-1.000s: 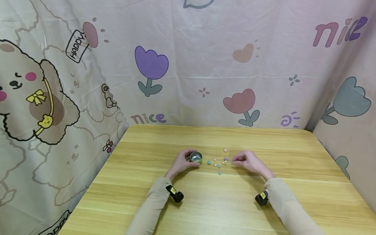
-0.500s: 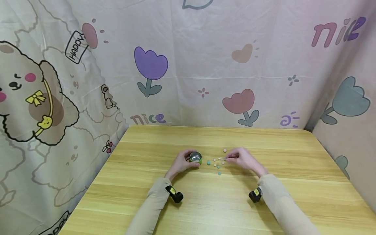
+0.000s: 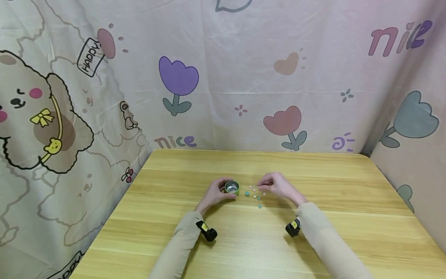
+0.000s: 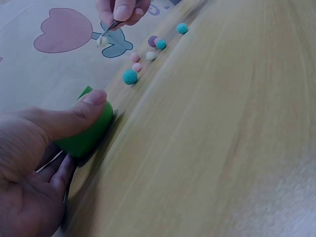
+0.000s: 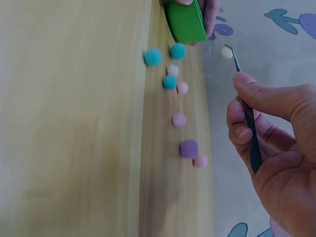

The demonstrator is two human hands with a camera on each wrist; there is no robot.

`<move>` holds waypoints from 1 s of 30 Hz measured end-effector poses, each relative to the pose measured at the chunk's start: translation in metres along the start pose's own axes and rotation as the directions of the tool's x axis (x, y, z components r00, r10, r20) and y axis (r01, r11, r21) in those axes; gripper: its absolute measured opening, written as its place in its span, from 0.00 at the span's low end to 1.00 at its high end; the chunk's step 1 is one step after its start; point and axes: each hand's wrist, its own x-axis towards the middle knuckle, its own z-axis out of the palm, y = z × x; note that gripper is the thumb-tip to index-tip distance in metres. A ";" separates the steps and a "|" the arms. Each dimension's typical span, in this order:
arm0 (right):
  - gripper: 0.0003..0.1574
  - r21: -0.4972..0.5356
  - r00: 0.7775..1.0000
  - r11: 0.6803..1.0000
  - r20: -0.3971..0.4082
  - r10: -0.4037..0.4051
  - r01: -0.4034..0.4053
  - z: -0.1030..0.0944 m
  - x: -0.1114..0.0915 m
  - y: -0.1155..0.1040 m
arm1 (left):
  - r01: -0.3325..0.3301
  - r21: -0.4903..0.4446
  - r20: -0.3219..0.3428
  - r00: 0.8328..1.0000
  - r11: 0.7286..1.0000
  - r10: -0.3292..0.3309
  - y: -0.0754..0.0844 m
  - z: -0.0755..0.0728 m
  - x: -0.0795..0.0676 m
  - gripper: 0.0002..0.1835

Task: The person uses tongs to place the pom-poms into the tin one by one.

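Observation:
In the head view, my left hand (image 3: 216,192) grips a small round tin on the table. The tin's wall (image 4: 91,136) is green, its inside is silvery, and its open top faces up. My right hand (image 3: 278,186) pinches a pair of tweezers (image 5: 254,143) to the right of the tin. Between the bent tweezer tips sits a small cream pom-pom (image 5: 226,52), held above the table. Several loose pom-poms lie between and in front of the hands, among them a teal one (image 5: 152,57), a purple one (image 5: 188,148) and a pink one (image 5: 179,120).
The wooden table (image 3: 251,248) reaches back to a wall covered by a printed cloth (image 3: 237,69). A black camera (image 3: 209,232) is strapped to the left wrist and another (image 3: 293,228) to the right one.
My right hand has moved left with the tweezers and the cream pom-pom, away from the loose pom-poms and closer to the tin. The left hand and tin stay in place.

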 end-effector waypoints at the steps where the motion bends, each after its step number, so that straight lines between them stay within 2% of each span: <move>1: 0.06 -0.002 1.000 1.000 0.004 -0.001 0.001 0.001 0.002 -0.001 | 0.001 0.000 0.000 1.000 1.000 -0.001 0.000 0.000 0.000 0.33; 17: 0.07 0.011 0.999 1.000 0.037 -0.001 0.001 0.015 0.023 -0.009 | -0.031 0.001 -0.015 0.999 1.000 0.031 -0.001 0.001 0.001 0.32; 30: 0.09 0.032 0.998 0.999 0.055 -0.019 0.017 0.021 0.034 -0.010 | -0.023 -0.001 -0.010 1.000 1.000 0.023 -0.001 0.001 0.001 0.33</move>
